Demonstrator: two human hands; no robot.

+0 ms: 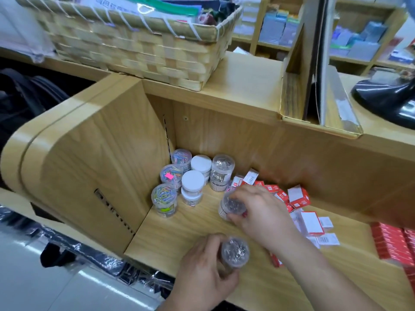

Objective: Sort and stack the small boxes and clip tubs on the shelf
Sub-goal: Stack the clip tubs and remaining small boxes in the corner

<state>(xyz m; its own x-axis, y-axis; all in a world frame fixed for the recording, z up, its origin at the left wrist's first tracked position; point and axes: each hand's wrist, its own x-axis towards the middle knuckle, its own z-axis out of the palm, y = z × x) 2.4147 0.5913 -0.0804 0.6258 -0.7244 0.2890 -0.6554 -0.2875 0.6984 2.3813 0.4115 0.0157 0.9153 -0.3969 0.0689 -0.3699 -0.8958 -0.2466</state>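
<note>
Left hand [203, 269] curls around a clear tub of silver clips [235, 250]; right hand [258, 212] pinches a second clear tub [231, 206] standing on the shelf [179, 232].

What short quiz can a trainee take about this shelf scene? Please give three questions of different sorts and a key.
1. True or false: the left hand holds nothing.
2. What fills the clear tub that the right hand grips? A. coloured clips B. silver clips C. rubber bands
3. Fill in: the red and white small boxes lie to the ___ of the white-lidded tubs.
Key: 1. false, it holds a tub of silver clips; 2. B; 3. right.
</note>
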